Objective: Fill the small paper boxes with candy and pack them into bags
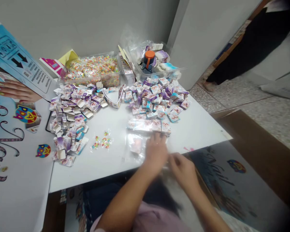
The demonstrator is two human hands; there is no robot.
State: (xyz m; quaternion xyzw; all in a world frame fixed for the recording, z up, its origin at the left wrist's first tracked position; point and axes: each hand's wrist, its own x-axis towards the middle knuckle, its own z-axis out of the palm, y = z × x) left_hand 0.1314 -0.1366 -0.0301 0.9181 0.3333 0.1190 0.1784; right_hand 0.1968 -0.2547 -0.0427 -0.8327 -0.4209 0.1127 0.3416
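Observation:
My left hand point(156, 149) reaches over a clear plastic bag point(136, 145) at the front of the table, its fingers stretched forward and slightly blurred. Inside the bag, a pinkish thing shows, too hazy to name. Just beyond the fingertips lies a row of small printed boxes point(148, 125), side by side and shiny as if under clear film. At the table's front edge my right hand point(183, 168) has its thumb and fingers pinched together, seemingly on the edge of the clear plastic. Its grip is partly hidden.
Open small boxes point(71, 109) are heaped at the left, closed ones point(157, 96) at the back right. A clear tub point(91, 80) holds colourful packets; another contains an orange-capped bottle point(149, 59). Several packets point(102, 141) lie mid-table. A person's leg point(241, 45) shows at right, beyond a carton point(246, 161).

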